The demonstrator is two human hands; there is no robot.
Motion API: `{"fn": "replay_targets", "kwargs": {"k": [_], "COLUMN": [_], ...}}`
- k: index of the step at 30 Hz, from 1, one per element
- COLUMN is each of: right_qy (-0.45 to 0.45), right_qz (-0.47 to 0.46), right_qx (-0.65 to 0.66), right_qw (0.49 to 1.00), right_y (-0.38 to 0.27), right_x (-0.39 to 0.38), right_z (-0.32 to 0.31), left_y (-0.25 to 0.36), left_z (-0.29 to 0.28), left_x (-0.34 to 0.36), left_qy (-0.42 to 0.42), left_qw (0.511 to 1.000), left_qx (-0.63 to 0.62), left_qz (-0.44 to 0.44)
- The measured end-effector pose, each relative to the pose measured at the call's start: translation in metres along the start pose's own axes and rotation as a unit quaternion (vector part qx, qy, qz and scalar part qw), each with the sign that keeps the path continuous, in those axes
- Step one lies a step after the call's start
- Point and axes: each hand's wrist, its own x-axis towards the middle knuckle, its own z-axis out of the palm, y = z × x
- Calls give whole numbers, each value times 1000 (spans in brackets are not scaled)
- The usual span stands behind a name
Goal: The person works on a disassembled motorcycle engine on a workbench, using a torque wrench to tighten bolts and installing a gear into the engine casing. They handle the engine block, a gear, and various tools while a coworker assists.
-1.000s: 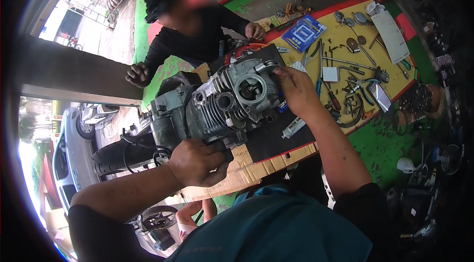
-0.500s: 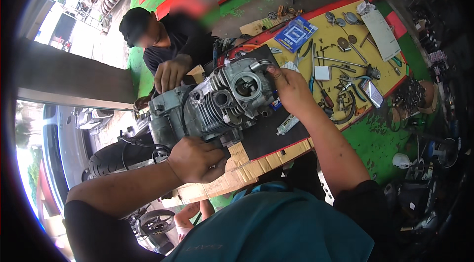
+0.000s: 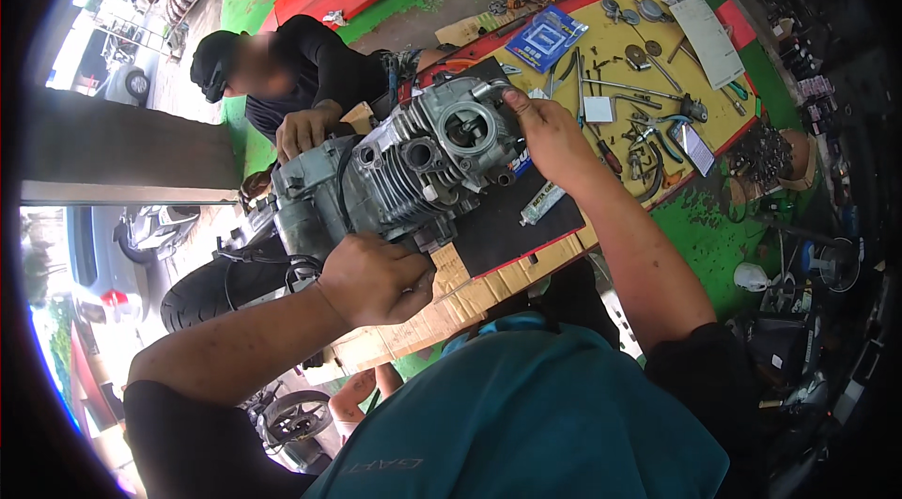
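A grey motorcycle engine point(image 3: 329, 187) with a finned cylinder lies slanted across the near left part of the workbench. The round opening in its cylinder head faces up. My left hand point(image 3: 376, 279) is closed in a fist around a part at the engine's near side; its fingertips are mostly hidden. My right hand point(image 3: 552, 134) grips the end of the cylinder head, thumb on top beside a short metal pipe point(image 3: 484, 88). Across from me, a co-worker's hand point(image 3: 305, 130) rests at the engine's far left side.
Sealant tube point(image 3: 542, 204) and black mat point(image 3: 498, 241) lie beside the engine. To the right, the yellow bench top point(image 3: 615, 29) carries a blue packet point(image 3: 547, 38), pliers point(image 3: 648, 131), wrenches and several small parts. A tyre point(image 3: 221, 292) stands at left, below a concrete beam point(image 3: 122, 147).
The whole view has shifted slightly, with the bench and engine now a little further left and up. Both my hands keep their hold on the engine. The co-worker leans a little further left.
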Motion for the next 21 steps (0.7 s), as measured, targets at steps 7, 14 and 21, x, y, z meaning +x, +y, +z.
{"fn": "replay_targets", "kwargs": {"k": [7,14,21], "right_qy": [57,5,-3], "right_qz": [-110,-41,-113], "right_qx": [-49,35,72], "right_qw": [991,999,991], "right_y": [2,14,36], "right_x": [-6,7,20], "right_z": [3,3,3], "left_y": [-1,1,1], "left_z": [-2,-4,-8], "left_x": [0,-1,1], "left_qy": [-1,24,52], "left_qw": [1000,1000,998], "left_qx": [-1,8,13], "left_qz": [12,8,14]}}
